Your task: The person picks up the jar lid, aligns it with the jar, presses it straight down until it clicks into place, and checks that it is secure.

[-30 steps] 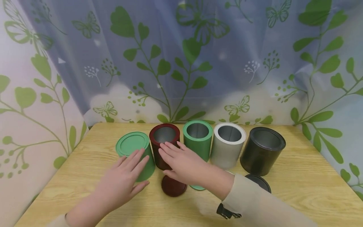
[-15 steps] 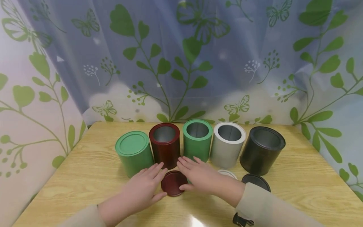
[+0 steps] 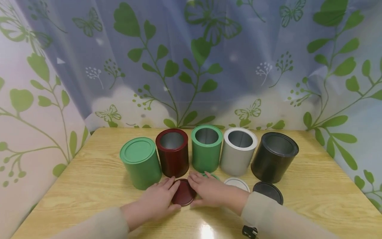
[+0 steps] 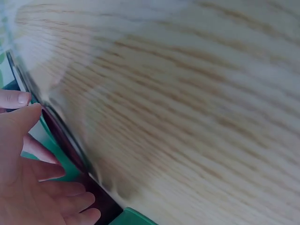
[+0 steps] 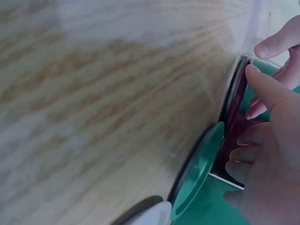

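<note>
The surface (image 3: 89,186) is carrying five cans in a row just beyond the fingers; only the left green can (image 3: 139,162) is wearing a lid. The red lid (image 3: 182,193) is lying flat before the red can (image 3: 173,152). The left hand (image 3: 156,200) and right hand (image 3: 210,191) are flanking it, straight fingers touching its rim from either side, gripping nothing.
</note>
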### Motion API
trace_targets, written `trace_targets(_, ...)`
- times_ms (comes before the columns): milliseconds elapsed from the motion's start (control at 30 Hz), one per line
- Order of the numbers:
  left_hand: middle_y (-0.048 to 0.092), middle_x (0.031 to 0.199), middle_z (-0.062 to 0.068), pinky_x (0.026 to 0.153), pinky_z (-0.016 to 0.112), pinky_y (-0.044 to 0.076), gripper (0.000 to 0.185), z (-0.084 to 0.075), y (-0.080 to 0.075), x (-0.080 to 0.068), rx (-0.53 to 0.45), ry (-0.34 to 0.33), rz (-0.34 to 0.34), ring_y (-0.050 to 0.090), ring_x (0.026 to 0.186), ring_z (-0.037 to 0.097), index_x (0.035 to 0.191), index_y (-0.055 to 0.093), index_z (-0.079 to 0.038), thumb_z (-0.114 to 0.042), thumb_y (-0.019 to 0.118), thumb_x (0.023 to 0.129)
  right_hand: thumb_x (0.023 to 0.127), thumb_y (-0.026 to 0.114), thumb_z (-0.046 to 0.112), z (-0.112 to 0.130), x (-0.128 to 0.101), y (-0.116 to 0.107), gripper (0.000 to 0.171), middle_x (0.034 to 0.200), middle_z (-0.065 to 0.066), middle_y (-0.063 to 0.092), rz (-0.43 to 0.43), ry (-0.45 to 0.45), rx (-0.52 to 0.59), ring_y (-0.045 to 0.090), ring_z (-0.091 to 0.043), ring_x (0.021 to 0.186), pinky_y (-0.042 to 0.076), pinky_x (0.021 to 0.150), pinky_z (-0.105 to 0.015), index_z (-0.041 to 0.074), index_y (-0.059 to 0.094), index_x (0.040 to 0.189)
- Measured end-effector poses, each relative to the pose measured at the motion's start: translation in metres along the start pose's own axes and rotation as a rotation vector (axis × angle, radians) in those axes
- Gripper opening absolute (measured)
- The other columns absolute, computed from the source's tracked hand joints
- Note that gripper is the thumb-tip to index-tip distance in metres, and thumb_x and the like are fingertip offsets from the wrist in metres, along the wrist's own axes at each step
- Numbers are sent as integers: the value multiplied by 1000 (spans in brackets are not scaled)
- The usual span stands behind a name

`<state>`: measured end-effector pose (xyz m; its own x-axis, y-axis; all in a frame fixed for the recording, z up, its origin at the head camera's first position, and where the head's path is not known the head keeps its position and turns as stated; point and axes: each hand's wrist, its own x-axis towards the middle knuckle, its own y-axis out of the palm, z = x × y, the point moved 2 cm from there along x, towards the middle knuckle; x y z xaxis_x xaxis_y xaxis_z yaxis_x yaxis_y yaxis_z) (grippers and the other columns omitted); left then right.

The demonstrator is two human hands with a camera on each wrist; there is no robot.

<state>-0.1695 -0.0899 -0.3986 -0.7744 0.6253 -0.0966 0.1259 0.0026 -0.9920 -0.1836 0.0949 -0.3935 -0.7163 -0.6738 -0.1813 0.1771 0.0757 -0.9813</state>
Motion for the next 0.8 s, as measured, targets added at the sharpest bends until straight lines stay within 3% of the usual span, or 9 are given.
trace_targets(500,37,143,19,96,42,41,65,1,11,8,73,78,36,43,124,37,136,46,1,-46,54,91,89,51,56,5,15,10,76,150,-13,27,28,-22,-34,26,-20,137,25,107,-49,4,36,143)
trace_targets(800,43,139,20,103,41,34,53,-5,16,7,198,189,-27,40,127,34,131,50,5,-36,47,97,92,50,51,4,13,15,71,148,-16,28,-27,-66,-10,27,-20,136,27,106,-48,1,39,141)
